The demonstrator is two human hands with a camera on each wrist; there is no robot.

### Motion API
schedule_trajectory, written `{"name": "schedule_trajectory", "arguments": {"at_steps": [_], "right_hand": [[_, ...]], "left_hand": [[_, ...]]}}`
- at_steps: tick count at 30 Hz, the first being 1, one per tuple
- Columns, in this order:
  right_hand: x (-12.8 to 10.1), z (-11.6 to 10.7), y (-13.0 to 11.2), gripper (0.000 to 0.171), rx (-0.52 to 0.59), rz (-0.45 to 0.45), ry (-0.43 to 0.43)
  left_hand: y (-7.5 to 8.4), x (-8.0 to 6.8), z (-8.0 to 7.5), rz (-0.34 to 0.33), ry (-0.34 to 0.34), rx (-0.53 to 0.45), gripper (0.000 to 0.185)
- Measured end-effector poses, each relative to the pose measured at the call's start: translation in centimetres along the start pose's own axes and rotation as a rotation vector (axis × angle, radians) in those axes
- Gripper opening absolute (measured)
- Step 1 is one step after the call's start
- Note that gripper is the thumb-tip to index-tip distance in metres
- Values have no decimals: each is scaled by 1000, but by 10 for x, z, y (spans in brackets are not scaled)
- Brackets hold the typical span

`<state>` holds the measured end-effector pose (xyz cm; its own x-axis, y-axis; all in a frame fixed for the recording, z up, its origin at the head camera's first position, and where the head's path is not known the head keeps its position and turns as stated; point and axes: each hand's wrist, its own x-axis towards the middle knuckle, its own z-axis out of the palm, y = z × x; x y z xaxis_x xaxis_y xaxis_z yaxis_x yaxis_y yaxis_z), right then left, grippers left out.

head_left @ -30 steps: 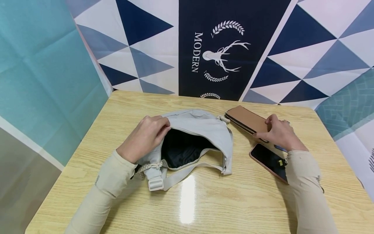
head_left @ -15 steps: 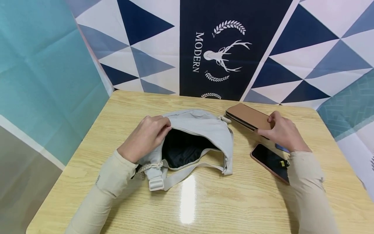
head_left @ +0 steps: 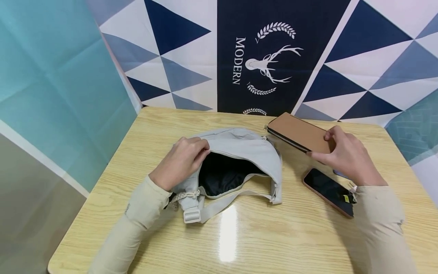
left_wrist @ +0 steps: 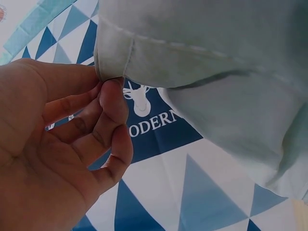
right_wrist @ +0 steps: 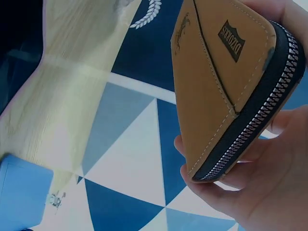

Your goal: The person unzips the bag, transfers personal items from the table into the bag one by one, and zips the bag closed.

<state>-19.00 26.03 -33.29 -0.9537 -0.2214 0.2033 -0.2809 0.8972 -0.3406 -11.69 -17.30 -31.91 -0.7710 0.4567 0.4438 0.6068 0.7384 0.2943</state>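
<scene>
Your right hand (head_left: pixel 347 158) grips the near end of the tan wallet (head_left: pixel 298 132), fingers curled around its edge, and the wallet's far end points toward the back of the table (head_left: pixel 239 243). From the right wrist view the wallet (right_wrist: pixel 226 96) sits in your curled fingers (right_wrist: pixel 207 187), its black zip edge running down toward your palm and a small stamped label on its face. The wallet appears lifted clear of the tabletop at the end you hold; whether its far end touches the wood I cannot tell.

Your left hand (head_left: pixel 181 161) pinches the rim of the pale grey bag (head_left: pixel 246 148) at its left side, holding the mouth open. The left wrist view shows your thumb and fingers (left_wrist: pixel 113 103) closed on a folded seam of the bag's fabric (left_wrist: pixel 216 62). The wallet is to the right of the bag and just behind it, close to the bag's upper right corner but outside it.

The bag lies flat on the table with its opening facing you. Its dark lining (head_left: pixel 224 175) is visible through the gap, and nothing can be seen lying inside. A strap with a plastic buckle (head_left: pixel 191 216) trails from the bag's lower left, beside your left sleeve.

1 phone (head_left: pixel 328 190) lies screen-up on the table, just under your right wrist and to the right of the bag.
</scene>
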Motion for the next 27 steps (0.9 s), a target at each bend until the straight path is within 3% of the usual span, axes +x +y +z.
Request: {"name": "schedule_trajectory", "arguments": {"at_steps": [10, 27], "right_hand": [[-25, -12, -17, 62, -6, -65, 92], [-76, -21, -32, 63, 60, -143, 167]], "left_hand": [[0, 1, 0, -2, 0, -21, 11], [5, 1, -2, -4, 5, -27, 11]]}}
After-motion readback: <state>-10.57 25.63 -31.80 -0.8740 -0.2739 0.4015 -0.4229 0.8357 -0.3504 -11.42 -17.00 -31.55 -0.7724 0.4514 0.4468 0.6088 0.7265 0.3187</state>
